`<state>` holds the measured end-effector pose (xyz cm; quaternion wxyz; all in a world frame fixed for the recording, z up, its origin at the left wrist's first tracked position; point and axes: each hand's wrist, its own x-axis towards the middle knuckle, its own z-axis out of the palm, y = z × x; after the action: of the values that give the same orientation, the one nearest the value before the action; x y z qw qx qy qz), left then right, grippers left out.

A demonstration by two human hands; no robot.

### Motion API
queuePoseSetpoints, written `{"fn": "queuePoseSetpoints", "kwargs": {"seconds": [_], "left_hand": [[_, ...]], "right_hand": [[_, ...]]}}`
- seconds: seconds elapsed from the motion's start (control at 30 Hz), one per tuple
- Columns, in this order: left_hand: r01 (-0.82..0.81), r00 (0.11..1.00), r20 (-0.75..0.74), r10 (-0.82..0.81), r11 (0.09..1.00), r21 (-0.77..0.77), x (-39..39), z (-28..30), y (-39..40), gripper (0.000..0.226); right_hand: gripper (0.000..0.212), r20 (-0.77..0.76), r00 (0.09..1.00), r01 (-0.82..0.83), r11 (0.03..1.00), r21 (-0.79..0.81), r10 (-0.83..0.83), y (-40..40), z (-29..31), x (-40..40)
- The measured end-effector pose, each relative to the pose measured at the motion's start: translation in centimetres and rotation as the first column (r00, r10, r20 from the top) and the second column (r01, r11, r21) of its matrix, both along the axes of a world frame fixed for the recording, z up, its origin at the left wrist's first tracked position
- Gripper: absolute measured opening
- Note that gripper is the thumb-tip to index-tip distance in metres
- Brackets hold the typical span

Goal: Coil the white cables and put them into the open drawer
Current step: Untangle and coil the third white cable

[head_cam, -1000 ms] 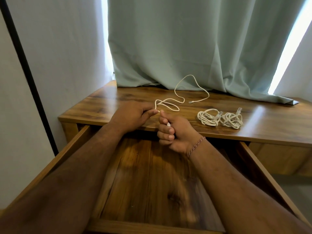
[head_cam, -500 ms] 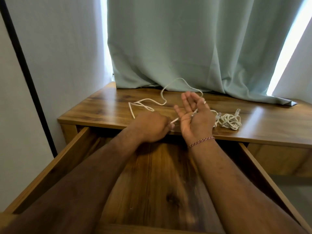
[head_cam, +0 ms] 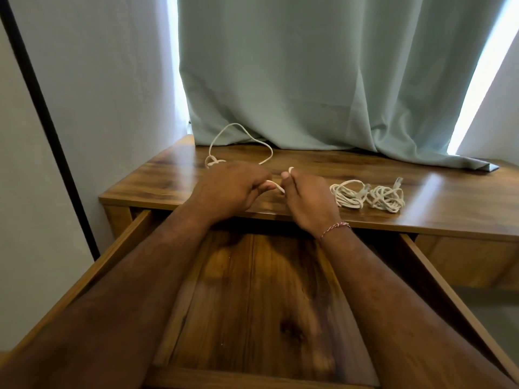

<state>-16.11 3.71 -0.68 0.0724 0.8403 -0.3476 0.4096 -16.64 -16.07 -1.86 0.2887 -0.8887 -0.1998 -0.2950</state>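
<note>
A loose white cable (head_cam: 243, 134) arcs over the back of the wooden desk top (head_cam: 438, 203) and runs down under my hands. My left hand (head_cam: 231, 186) pinches a stretch of it between thumb and fingers. My right hand (head_cam: 306, 199), back up with fingers curled, holds the same cable; a small white loop shows above its knuckles. Two coiled white cables (head_cam: 368, 195) lie on the desk just right of my right hand. The open drawer (head_cam: 438, 279) extends toward me beneath both forearms, and its wooden floor is bare.
A pale green curtain (head_cam: 323, 80) hangs behind the desk, its hem resting on the back edge. A white wall with a black vertical strip (head_cam: 42, 116) stands on the left. The drawer's left side rail (head_cam: 92, 273) runs along my left arm.
My right hand turned from palm-up with fingers spread to back-up with fingers curled on the cable. My left hand shifted up and left, and the loose cable's arc moved left.
</note>
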Motion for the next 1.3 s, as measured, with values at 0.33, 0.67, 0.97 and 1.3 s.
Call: {"fn": "queuePoseSetpoints", "kwargs": {"seconds": [0.33, 0.67, 0.97, 1.3], "left_hand": [[0.014, 0.995, 0.102, -0.002, 0.993, -0.119, 0.6, 0.3, 1.6, 0.042], [-0.067, 0.923, -0.384, -0.029, 0.969, -0.236, 1.5, -4.3, -0.3, 0.042], [-0.079, 0.951, -0.292, 0.102, 0.993, 0.090, 0.1, -3.8, -5.0, 0.022], [-0.271, 0.951, -0.095, 0.295, 0.940, 0.206, -2.6, 0.0, -5.1, 0.016]], "right_hand": [[0.043, -0.384, 0.291, -0.286, 0.463, 0.839, 0.876, 0.1, 0.4, -1.2], [0.038, 0.166, 0.457, -0.102, -0.134, 0.986, 0.874, 1.2, 0.9, -2.5], [0.032, 0.204, 0.788, -0.104, -0.202, 0.974, 0.581, 0.2, 1.3, -0.9], [0.026, 0.010, 0.996, 0.083, 0.976, 0.201, -0.087, -0.1, -0.5, -0.7]]}}
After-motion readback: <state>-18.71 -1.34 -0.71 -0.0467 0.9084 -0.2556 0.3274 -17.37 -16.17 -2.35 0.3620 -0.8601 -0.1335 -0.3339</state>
